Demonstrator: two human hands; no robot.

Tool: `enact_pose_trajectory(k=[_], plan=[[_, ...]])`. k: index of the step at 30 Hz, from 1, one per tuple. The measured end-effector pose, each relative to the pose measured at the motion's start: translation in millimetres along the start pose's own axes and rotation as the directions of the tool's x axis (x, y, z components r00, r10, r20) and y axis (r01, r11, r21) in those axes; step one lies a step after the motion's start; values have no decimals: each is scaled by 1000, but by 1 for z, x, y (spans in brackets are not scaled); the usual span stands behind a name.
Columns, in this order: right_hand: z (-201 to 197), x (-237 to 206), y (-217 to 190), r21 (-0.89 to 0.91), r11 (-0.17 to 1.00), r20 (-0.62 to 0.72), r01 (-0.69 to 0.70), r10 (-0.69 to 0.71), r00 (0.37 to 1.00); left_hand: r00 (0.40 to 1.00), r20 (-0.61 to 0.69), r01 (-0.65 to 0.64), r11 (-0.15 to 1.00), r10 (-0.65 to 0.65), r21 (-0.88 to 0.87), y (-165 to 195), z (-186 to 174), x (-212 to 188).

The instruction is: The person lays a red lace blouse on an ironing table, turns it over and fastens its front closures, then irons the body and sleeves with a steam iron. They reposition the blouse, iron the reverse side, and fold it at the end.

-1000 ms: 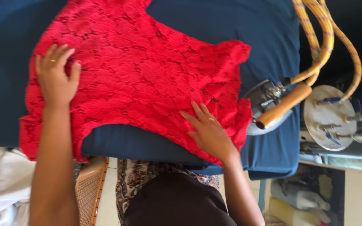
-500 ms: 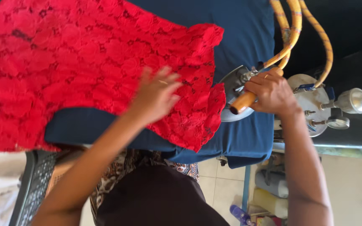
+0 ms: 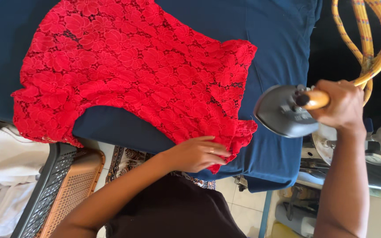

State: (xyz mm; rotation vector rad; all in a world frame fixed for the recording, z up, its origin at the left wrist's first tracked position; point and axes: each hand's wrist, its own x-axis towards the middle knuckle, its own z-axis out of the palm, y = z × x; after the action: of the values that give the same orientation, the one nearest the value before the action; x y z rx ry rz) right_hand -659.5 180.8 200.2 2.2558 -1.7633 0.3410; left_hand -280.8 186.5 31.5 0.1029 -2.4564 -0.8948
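Fingers of the left hand [image 3: 197, 154] lie flat and lightly spread on the near hem of the red floral lace garment [image 3: 133, 75], pressing the cloth down at the board's near edge; they pinch nothing. The garment lies spread over the dark blue padded ironing board [image 3: 278, 44], its long axis running left to right, the bulk of it stretching away to the left and far side of that hand.

To the right, the right hand [image 3: 340, 105] is closed around the wooden handle of the grey steam iron [image 3: 283, 112], fingers wrapped tight. The iron is lifted and tipped so its dark soleplate faces the camera, its pointed end turned left toward the lace. It sits just beside the garment's right edge, apart from it, over bare blue cover. So the lace lies to the left of the iron, and the right hand is the nearer one to that right edge, while the left hand already rests on the cloth.

Down at lower left, a black-rimmed orange plastic mesh basket [image 3: 65, 185] stands beside white cloth [image 3: 1, 176]; what it holds cannot be made out. Farther off, a yellow braided hose [image 3: 369, 39] loops up from the iron.
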Motion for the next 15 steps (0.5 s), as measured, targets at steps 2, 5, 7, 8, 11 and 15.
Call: enact_pose_trajectory(k=[2, 5, 7, 8, 11, 15], plan=[[-5, 17, -17, -48, 999, 23, -11, 13, 1000, 985, -174, -1, 1000, -2, -16, 4, -22, -13], [3, 43, -54, 15, 1000, 69, 1, -2, 998, 847, -471, 287, 958, -247, 13, 1, -65, -35], [18, 64, -84, 136, 990, 65, -29, 21, 998, 706, -618, 440, 898, -347, -2, -10, -93, -47], [27, 73, -100, 217, 974, 57, -67, 56, 997, 666, -686, 441, 896, -292, 47, -17, -106, -53], [53, 106, -142, 400, 902, 158, -160, 104, 982, 607, -712, 673, 704, -353, 224, -41, -133, -72], [61, 130, -163, 420, 907, 503, 37, -266, 822, 528, -644, 842, 442, -554, 310, -66, -156, -110]])
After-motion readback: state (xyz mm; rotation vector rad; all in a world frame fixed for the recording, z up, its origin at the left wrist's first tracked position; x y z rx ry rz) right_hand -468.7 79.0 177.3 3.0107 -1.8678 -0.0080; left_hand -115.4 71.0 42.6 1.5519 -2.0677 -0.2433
